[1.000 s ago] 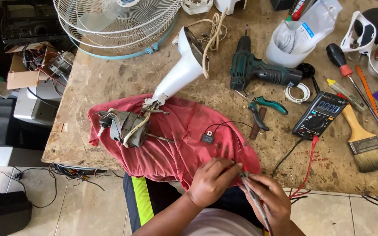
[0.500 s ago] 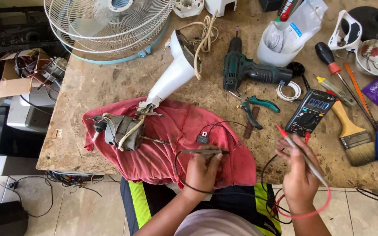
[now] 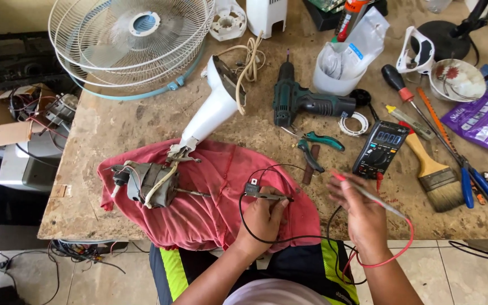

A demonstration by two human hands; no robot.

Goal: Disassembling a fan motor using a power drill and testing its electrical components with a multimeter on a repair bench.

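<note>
The right hand (image 3: 362, 217), gripping the red probe (image 3: 368, 195), has swung up toward the multimeter (image 3: 380, 148); the left hand (image 3: 263, 220) still pinches the black probe (image 3: 272, 196) on the red cloth (image 3: 210, 209).

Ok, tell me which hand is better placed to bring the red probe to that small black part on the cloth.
Right. The right hand already holds the red probe, free in the air beside the part. The left hand is busy pressing the black probe against it.

A green drill (image 3: 303, 101) lies near a paintbrush (image 3: 434, 172).
</note>
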